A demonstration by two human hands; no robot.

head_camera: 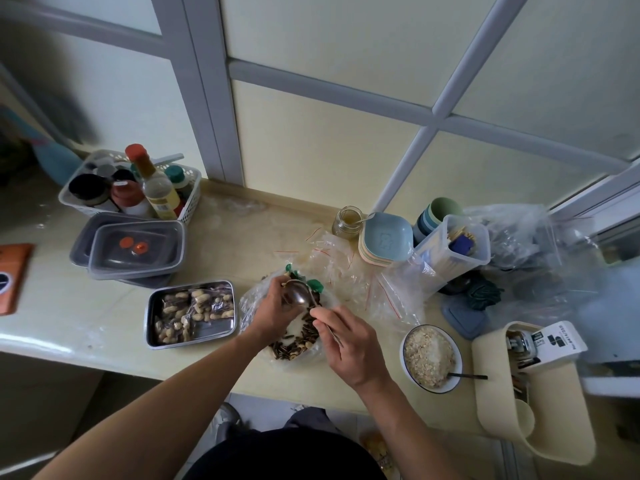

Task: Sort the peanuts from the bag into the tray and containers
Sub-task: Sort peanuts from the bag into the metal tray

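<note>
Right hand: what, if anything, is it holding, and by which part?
The right hand pinches a metal spoon by its handle, bowl over the bag.

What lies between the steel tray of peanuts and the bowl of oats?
The head view shows the open plastic bag of seeds there, with the left hand and right hand over it, the right holding a spoon.
</note>
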